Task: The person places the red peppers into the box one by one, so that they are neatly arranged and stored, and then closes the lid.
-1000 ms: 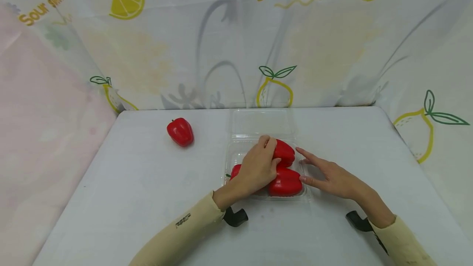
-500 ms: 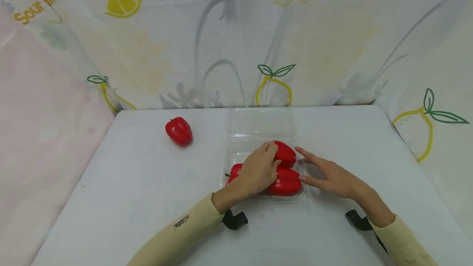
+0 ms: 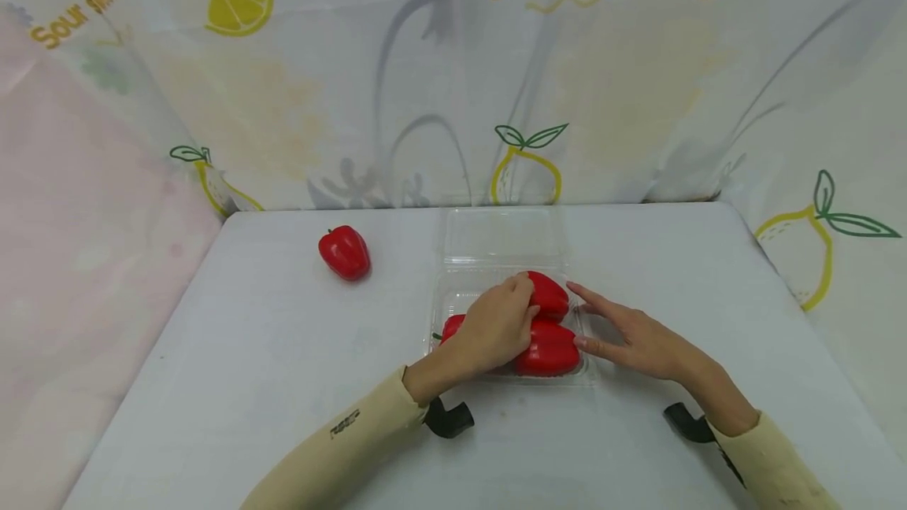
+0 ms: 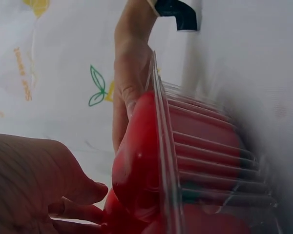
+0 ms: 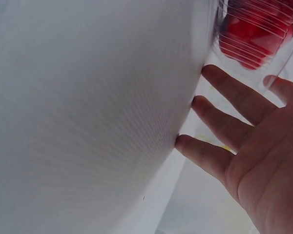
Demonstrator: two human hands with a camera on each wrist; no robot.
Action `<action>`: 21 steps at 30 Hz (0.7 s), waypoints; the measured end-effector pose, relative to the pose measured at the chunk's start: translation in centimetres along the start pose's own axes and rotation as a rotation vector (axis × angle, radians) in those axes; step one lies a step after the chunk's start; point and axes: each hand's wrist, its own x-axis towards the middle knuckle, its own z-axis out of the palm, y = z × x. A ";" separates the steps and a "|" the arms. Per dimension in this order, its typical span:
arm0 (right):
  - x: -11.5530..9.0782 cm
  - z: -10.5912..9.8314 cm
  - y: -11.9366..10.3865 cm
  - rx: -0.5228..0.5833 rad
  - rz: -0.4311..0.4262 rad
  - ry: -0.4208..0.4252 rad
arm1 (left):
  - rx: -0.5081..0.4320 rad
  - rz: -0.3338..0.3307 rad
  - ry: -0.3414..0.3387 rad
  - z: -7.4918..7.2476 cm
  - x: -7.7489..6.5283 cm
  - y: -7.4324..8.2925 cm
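your left hand [image 3: 494, 329] grips the far red pepper [image 3: 549, 296] in the clear container [image 3: 459, 293], fingers curled round it; the near red pepper [image 3: 551, 352] lies beside it. your right hand [image 3: 634, 341] spreads released fingers at the container's right edge. a loose pepper [image 3: 345, 253] sits well left of the container.

The red peppers [image 3: 546, 350] in the shiny, ribbed, clear plastic container [image 3: 501, 234] and the lone pepper [image 3: 345, 253] near the far edge of the matt desk [image 3: 248, 368] look smooth and glossy, while the sleeves [image 3: 340, 439] and creased backdrop [image 3: 453, 77] look like matt cloth.
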 end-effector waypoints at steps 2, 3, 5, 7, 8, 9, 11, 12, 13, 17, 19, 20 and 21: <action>0.0 0.0 0.0 0.003 0.003 -0.003 | -0.010 0.004 -0.011 -0.2 0.0 -0.1; 0.0 0.1 0.1 0.003 0.005 -0.005 | -0.027 0.003 -0.021 -0.3 0.0 -0.2; 0.0 0.1 0.1 0.004 0.006 -0.006 | -0.069 -0.002 -0.035 -0.4 -0.1 -0.5; 0.0 0.1 0.1 0.003 0.006 -0.006 | -0.109 -0.005 -0.046 -0.6 -0.2 -0.8; 0.0 0.1 0.1 0.003 0.004 -0.005 | -0.127 -0.006 -0.050 -0.6 -0.2 -1.0; 0.0 0.2 0.1 0.003 0.002 -0.004 | -0.139 -0.004 -0.050 -0.7 -0.2 -1.2; 0.0 0.2 0.2 0.003 -0.003 -0.002 | -0.155 0.001 -0.045 -0.9 -0.3 -1.6; 0.0 0.2 0.2 0.004 -0.006 -0.001 | -0.160 0.002 -0.043 -0.9 -0.3 -1.7; 0.0 0.2 0.2 0.002 -0.009 0.000 | -0.165 0.002 -0.042 -1.0 -0.3 -1.9; 0.1 0.3 0.2 -0.001 -0.014 0.007 | -0.183 -0.015 -0.038 -1.4 -0.4 -2.4; 0.1 0.2 0.2 0.000 -0.014 0.010 | -0.190 -0.027 -0.030 -1.7 -0.4 -2.7; 0.1 0.2 0.1 0.002 -0.014 0.010 | -0.197 -0.033 -0.024 -1.9 -0.5 -2.8; 0.1 0.2 0.1 0.002 -0.012 0.011 | -0.202 -0.037 -0.018 -2.1 -0.6 -2.9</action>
